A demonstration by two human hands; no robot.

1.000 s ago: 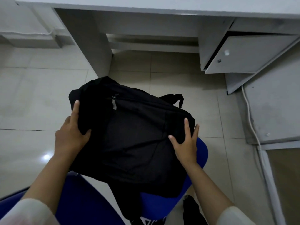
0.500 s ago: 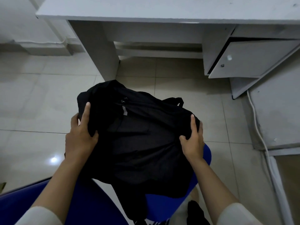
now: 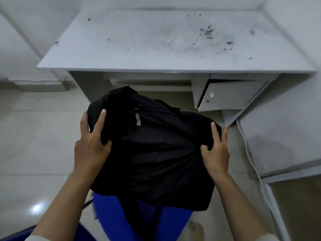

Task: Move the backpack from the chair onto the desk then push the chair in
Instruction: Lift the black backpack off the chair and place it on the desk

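Two hands on the bag here, one on each side. The left hand (image 3: pixel 90 145) is clamped on the left end of the black backpack (image 3: pixel 152 150), thumb tucked into a fold of the fabric and fingers wrapped round the edge, index finger pointing up along it. The right hand (image 3: pixel 216 153) grips the right end the same way, thumb pinching a bunch of cloth and fingers curled behind the side. Light-coloured sleeves (image 3: pixel 34 238) just peek in at the bottom corners. The backpack looks held up in the air between the hands, sagging a bit in the middle, with a grey zipper pull (image 3: pixel 138 120) on top and dark straps (image 3: pixel 132 216) dangling below it. Right under it is the blue chair (image 3: pixel 111 216), seat showing under the bag's lower edge, and I honestly can't tell if the straps touch the seat. Out past the bag is the white desk (image 3: pixel 156 42), its top scuffed with dark specks, mostly toward the right. The bag is short of the desk's front edge and lower than the top, over the knee gap. On the desk's right side a cabinet door (image 3: pixel 229 94) hangs ajar, and a white cable (image 3: pixel 250 157) runs down the floor beside it. Pale tiled floor (image 3: pixel 34 136) all around.
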